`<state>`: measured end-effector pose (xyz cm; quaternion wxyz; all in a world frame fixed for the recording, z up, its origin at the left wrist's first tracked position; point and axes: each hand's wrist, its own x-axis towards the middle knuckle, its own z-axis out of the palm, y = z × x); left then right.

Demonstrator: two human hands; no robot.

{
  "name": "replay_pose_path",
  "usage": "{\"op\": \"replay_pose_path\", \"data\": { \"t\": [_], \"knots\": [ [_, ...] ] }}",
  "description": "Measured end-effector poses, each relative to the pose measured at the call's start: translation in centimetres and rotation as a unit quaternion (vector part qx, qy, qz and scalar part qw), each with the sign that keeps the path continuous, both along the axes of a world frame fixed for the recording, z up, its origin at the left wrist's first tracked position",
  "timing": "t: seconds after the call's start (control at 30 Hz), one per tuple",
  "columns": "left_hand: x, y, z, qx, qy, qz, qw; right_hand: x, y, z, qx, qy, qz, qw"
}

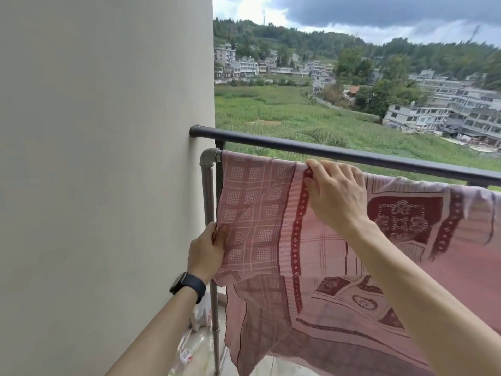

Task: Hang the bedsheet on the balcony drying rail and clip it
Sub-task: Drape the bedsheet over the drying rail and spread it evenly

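While pink patterned bedsheet already drapes grey metal pipe drying rail at frame centre, my left hand pinches side edge, right hand grips top fold; clipping not yet done.

Grey pipe drying rail, turning down at its left end into an upright post beside the wall, just below and in front of the dark balcony railing. A pink and maroon patterned bedsheet is draped over the horizontal bar, hiding it from the bend rightward. At the post's foot the floor carries blurred clear plastic items.
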<state>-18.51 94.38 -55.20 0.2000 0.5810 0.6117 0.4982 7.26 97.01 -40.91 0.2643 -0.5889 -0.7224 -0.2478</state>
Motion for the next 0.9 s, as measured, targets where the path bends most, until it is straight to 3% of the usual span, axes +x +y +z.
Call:
{"op": "replay_pose_path", "data": {
  "t": [0.1, 0.2, 0.27, 0.4, 0.47, 0.57, 0.63, 0.77, 0.83, 0.9],
  "knots": [
    [-1.0, -2.0, -2.0, 0.029, 0.021, 0.034, 0.999, 1.1, -1.2, -2.3, 0.064, 0.007, 0.024, 0.998],
    [-0.9, -3.7, -2.5, -0.048, 0.095, 0.059, 0.993, 2.2, -4.6, -4.1, 0.092, 0.010, 0.060, 0.994],
    [1.8, -4.8, -0.3, -0.084, 0.059, 0.054, 0.993, 4.1, -8.0, -6.4, 0.088, -0.016, 0.084, 0.992],
    [5.1, -6.6, 5.0, 0.034, -0.102, 0.058, 0.993, 7.9, -11.8, -10.6, 0.035, -0.058, 0.027, 0.997],
    [5.8, -7.0, 5.5, 0.052, -0.088, 0.041, 0.994, 10.4, -12.2, -11.4, -0.005, -0.049, -0.031, 0.998],
    [5.9, -7.1, 5.8, -0.055, -0.044, 0.004, 0.997, 12.5, -13.2, -9.9, 0.021, -0.017, -0.024, 0.999],
    [6.6, -7.5, 7.0, -0.081, -0.062, -0.009, 0.995, 13.2, -13.9, -7.3, 0.064, 0.010, 0.000, 0.998],
    [10.4, -8.6, 12.5, -0.091, -0.129, -0.089, 0.983, 14.2, -14.2, -1.3, 0.083, 0.049, 0.008, 0.995],
    [12.1, -9.0, 14.5, -0.067, -0.107, -0.106, 0.986, 14.6, -14.4, 1.1, 0.057, 0.037, -0.008, 0.998],
    [13.4, -9.4, 15.9, -0.008, -0.063, -0.055, 0.996, 15.7, -14.7, 2.6, 0.007, 0.031, -0.038, 0.999]
  ]
}}
